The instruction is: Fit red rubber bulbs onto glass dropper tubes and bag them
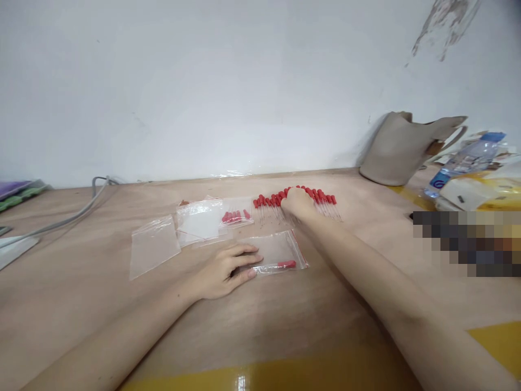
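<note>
My left hand lies on the table with its fingers spread, the tips resting on the left end of a clear zip bag. Inside that bag, near its lower right edge, is a red-ended piece. Farther back, my right hand reaches into a row of thin pieces with red bulb-like ends and slender clear stems, which look like droppers. Its fingers are curled and their tips hidden, so what they hold cannot be seen. Another clear bag holds several of the red-ended pieces.
Flat clear bags lie to the left, some overlapping around a white patch. A grey cable runs along the left side. At the right stand a beige pitcher-shaped container and a tilted plastic bottle. Yellow tape crosses the front edge.
</note>
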`<action>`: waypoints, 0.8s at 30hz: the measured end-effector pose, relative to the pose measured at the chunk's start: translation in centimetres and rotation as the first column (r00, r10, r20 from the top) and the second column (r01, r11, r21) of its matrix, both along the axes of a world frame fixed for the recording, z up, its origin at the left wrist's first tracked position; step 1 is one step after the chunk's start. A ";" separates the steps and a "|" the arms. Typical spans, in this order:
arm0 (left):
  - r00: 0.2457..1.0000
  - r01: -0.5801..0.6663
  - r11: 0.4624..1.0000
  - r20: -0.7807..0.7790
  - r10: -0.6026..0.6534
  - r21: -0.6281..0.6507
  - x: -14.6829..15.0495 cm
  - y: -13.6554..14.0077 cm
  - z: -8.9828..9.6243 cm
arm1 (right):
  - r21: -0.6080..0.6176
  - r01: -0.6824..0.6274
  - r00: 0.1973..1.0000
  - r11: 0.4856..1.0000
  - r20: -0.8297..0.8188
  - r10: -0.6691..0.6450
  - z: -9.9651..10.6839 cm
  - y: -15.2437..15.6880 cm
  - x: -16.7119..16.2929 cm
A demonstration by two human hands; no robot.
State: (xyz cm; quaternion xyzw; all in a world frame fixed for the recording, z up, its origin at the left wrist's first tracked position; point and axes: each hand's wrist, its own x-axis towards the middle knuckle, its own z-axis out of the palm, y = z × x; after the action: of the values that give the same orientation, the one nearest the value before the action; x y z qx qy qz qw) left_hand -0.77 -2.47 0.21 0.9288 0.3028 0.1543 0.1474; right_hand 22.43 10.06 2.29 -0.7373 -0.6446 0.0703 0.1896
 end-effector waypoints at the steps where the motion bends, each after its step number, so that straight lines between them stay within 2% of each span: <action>1: 1.000 -0.001 1.000 -0.016 0.001 -0.008 -0.1 0.0 0.0 | 0.020 -0.004 1.000 1.000 -0.015 0.004 0.2 -0.1 0.3; 4: 0.999 -0.003 0.999 -0.051 0.001 -0.035 -0.3 0.1 0.1 | 0.085 -0.042 0.997 0.995 -0.059 0.047 0.6 -1.2 1.9; 6: 0.998 0.000 0.999 -0.059 -0.003 -0.049 -0.4 0.2 0.1 | 0.140 -0.083 0.984 0.987 -0.145 0.104 0.2 -2.5 3.2; 8: 0.999 0.001 0.998 -0.051 -0.004 -0.059 -0.4 0.2 0.1 | 0.280 -0.138 0.893 0.950 -0.380 0.242 -0.8 -4.3 4.4; 10: 0.999 -0.001 0.998 -0.033 -0.002 -0.064 -0.3 0.2 0.1 | 0.381 -0.203 0.743 0.902 -0.540 0.395 -2.2 -6.2 5.2; 11: 1.000 -0.004 0.998 -0.026 0.002 -0.066 -0.3 0.2 0.0 | 0.401 -0.196 0.668 0.895 -0.613 0.421 -2.9 -7.1 5.4; 14: 1.000 -0.016 0.997 -0.026 0.014 -0.072 -0.3 0.2 0.0 | 0.373 -0.126 0.485 0.919 -0.785 0.385 -4.4 -9.3 5.4; 18: 0.999 -0.030 0.997 -0.047 0.027 -0.073 -0.4 0.1 0.2 | 0.315 0.023 0.346 0.949 -0.893 0.288 -4.8 -10.3 4.5; 20: 0.998 -0.028 0.997 -0.064 0.024 -0.074 -0.3 0.1 0.4 | 0.277 -0.006 0.286 0.961 -0.920 0.267 -4.8 -10.4 4.1; 24: 0.996 -0.019 0.996 -0.088 0.011 -0.089 -0.2 0.0 0.8 | 0.192 -0.162 0.192 0.968 -0.956 0.222 -4.9 -10.7 4.1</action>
State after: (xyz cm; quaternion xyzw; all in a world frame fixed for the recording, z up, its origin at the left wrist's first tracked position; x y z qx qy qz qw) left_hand -0.94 -2.44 0.96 0.9248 0.3225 0.1011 0.1745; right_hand 26.49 -0.61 -2.61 -0.4405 -0.4727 0.5217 0.5571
